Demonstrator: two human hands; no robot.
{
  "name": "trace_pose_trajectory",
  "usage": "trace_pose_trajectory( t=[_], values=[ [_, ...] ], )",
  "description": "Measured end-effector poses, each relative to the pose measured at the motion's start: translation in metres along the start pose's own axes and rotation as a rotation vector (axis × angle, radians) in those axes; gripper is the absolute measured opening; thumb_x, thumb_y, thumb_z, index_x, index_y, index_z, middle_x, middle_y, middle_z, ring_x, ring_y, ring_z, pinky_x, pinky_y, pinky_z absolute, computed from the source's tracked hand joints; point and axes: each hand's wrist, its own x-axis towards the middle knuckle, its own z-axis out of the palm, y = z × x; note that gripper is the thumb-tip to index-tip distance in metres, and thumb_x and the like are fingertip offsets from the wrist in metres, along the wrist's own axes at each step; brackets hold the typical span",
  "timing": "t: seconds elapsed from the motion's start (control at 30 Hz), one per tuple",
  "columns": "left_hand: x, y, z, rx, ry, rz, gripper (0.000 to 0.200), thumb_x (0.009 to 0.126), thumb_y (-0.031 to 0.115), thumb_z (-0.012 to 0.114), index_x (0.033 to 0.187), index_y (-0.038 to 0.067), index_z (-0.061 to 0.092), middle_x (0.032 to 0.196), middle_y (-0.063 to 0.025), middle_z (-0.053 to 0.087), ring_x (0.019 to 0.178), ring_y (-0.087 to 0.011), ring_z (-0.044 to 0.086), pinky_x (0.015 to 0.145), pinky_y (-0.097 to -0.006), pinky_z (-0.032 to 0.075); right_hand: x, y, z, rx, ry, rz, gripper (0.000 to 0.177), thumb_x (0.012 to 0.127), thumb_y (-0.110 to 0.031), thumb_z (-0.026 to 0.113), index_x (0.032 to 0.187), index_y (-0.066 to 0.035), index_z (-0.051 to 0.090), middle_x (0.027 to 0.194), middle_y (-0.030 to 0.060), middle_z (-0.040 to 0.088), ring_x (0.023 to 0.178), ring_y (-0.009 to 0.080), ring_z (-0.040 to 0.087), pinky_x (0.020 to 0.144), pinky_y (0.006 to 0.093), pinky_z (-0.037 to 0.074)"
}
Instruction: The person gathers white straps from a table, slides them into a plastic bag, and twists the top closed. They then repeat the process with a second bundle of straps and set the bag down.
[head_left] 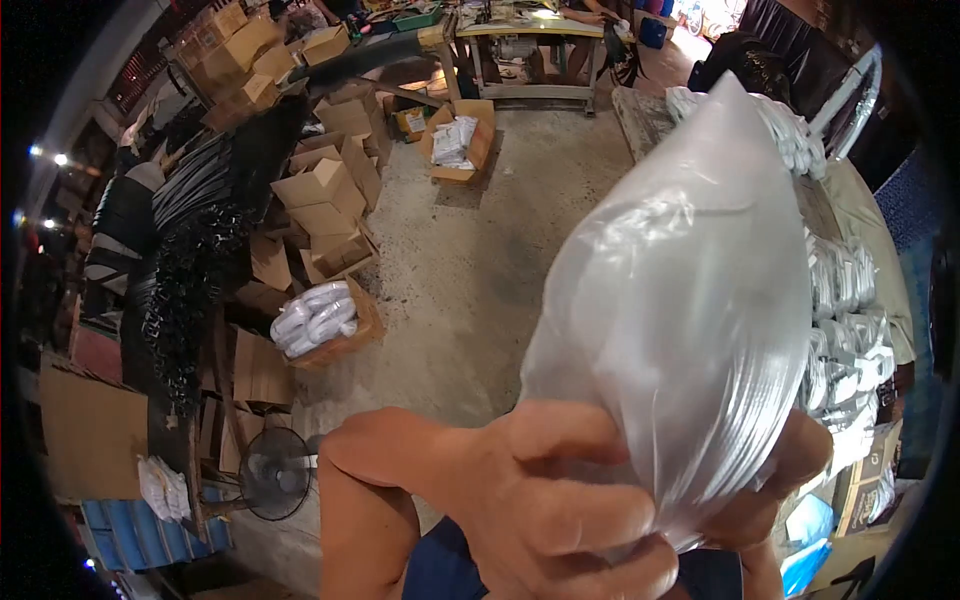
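A translucent plastic bag fills the right middle of the view, puffed out, with one corner pointing up and its lower part gathered into fine pleats. My left hand wraps its fingers around the bag's lower left side. On the other side, my right hand grips the lower right, mostly hidden behind the plastic. What may lie inside the bag is blurred by the cloudy film.
On the floor to the left stand a carton of white wrapped bundles, folded cardboard boxes and a black fan. Another carton sits farther off. Wrapped bundles line the right side. A person is at the far table.
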Motion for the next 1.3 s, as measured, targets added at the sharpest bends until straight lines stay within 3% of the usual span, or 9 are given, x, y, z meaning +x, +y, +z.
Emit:
trace_pose_trajectory(
  t=[0.53,0.63,0.67,0.73,0.8,0.9,1.13,1.2,1.3],
  values=[
    [0.056,-0.236,0.074,0.11,-0.022,0.236,0.014,0.061,0.01,0.066,0.07,0.017,0.059,0.082,0.008,0.055,0.07,-0.0108,0.052,0.071,-0.0335,0.044,0.059,0.218,0.017,0.011,0.091,0.138,0.054,0.077,-0.042,0.07,0.115,-0.006,0.059,0.129,0.0195,0.043,0.118,0.0325,0.042,0.094,0.0411,0.039],
    [0.087,-0.273,0.1,0.229,0.204,-0.251,0.013,0.063,0.011,0.066,0.071,0.019,0.059,0.085,0.0083,0.056,0.069,-0.0125,0.051,0.068,-0.0343,0.043,0.069,0.289,0.024,0.073,0.147,0.252,0.054,0.077,-0.042,0.07,0.116,-0.006,0.059,0.131,0.0197,0.043,0.119,0.0325,0.042,0.094,0.0411,0.039],
    [0.098,-0.309,0.082,0.32,-0.142,-0.164,0.014,0.063,0.012,0.066,0.075,0.016,0.061,0.089,0.0027,0.055,0.074,-0.0172,0.051,0.071,-0.0376,0.041,0.072,0.314,0.033,0.137,0.17,0.319,0.055,0.077,-0.042,0.07,0.116,-0.006,0.059,0.131,0.0197,0.043,0.12,0.0325,0.042,0.094,0.0411,0.039],
    [0.107,-0.39,0.078,0.48,-0.528,-0.002,0.018,0.067,0.014,0.065,0.083,0.007,0.063,0.095,-0.0082,0.052,0.088,-0.0262,0.05,0.078,-0.0419,0.034,0.07,0.365,0.06,0.51,0.251,0.534,0.081,0.078,-0.062,0.059,0.131,-0.003,0.044,0.137,0.0201,0.035,0.124,0.0333,0.038,0.1,0.0416,0.033],
    [0.102,-0.458,0.093,0.559,-0.46,-0.117,0.013,0.074,0.013,0.061,0.082,0.003,0.059,0.095,-0.0115,0.052,0.089,-0.0298,0.049,0.077,-0.0414,0.035,0.062,0.405,0.082,1.061,0.391,0.717,0.107,0.067,-0.072,0.064,0.14,-0.002,0.03,0.141,0.0197,0.031,0.13,0.0331,0.032,0.104,0.0418,0.029],
    [0.099,-0.524,0.107,0.587,-0.48,-0.219,0.011,0.076,0.013,0.059,0.079,0.003,0.056,0.092,-0.0113,0.051,0.087,-0.03,0.049,0.077,-0.0417,0.035,0.048,0.437,0.093,0.463,0.134,0.591,0.14,0.042,-0.066,0.082,0.145,0.001,0.015,0.149,0.0238,0.017,0.138,0.0376,0.018,0.111,0.0451,0.019],
    [0.136,-0.631,0.14,0.439,-0.523,-0.013,0.012,0.079,0.017,0.06,0.076,0.006,0.06,0.086,-0.0083,0.051,0.085,-0.0267,0.051,0.08,-0.0442,0.036,0.107,0.534,0.149,0.083,0.444,0.635,0.111,0.057,-0.037,0.087,0.141,0.0,0.025,0.137,0.0221,0.038,0.127,0.0331,0.04,0.105,0.0419,0.031],
    [0.17,-0.673,0.129,0.251,-0.782,0.078,0.017,0.081,0.018,0.06,0.083,0.001,0.062,0.087,-0.0124,0.056,0.082,-0.0288,0.056,0.074,-0.0389,0.043,0.128,0.553,0.157,0.651,0.818,0.702,0.091,0.063,-0.021,0.082,0.137,0.0,0.032,0.126,0.0152,0.049,0.116,0.0265,0.05,0.1,0.0382,0.038],
    [0.203,-0.757,0.076,-0.202,-0.503,-0.485,0.027,0.088,0.024,0.06,0.102,0.002,0.063,0.097,-0.0055,0.062,0.087,-0.013,0.055,0.078,-0.0287,0.044,0.148,0.578,0.166,0.872,1.019,0.784,0.079,0.065,-0.012,0.076,0.133,-0.002,0.037,0.12,0.0118,0.053,0.11,0.0232,0.054,0.095,0.0358,0.044]
  ],
)
